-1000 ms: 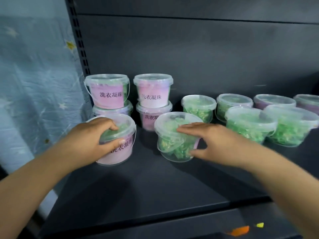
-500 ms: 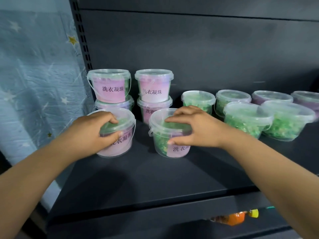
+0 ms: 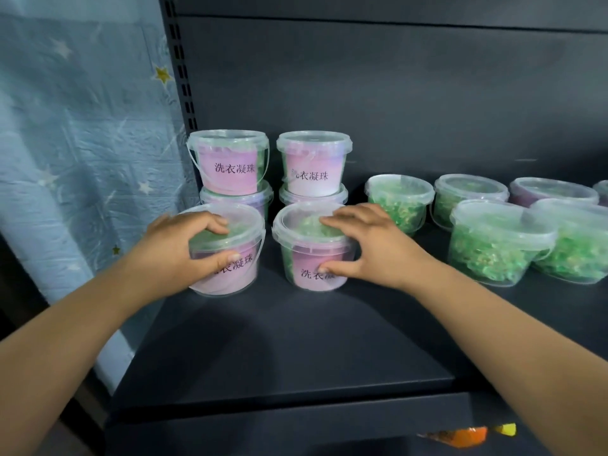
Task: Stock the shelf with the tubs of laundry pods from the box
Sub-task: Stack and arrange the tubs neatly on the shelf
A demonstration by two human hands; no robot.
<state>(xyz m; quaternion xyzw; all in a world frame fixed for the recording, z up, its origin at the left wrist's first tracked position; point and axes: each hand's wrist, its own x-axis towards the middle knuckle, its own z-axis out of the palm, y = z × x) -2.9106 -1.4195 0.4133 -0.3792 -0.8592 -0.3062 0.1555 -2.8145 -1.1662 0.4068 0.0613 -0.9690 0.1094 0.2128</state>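
Curling over smooth clear plastic, left hand (image 3: pixel 171 248) grips the round left tub (image 3: pixel 235 276), right hand (image 3: pixel 365 251) the right tub (image 3: pixel 306 250).

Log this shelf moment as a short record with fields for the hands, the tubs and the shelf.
left hand: grips front left tub, fingers over lid, thumb on side
right hand: grips front right tub, fingers on lid, thumb on label
held tubs: upright on shelf, labels facing camera
behind them: stacked tubs, two stacks of two
further right: green tubs, single layer
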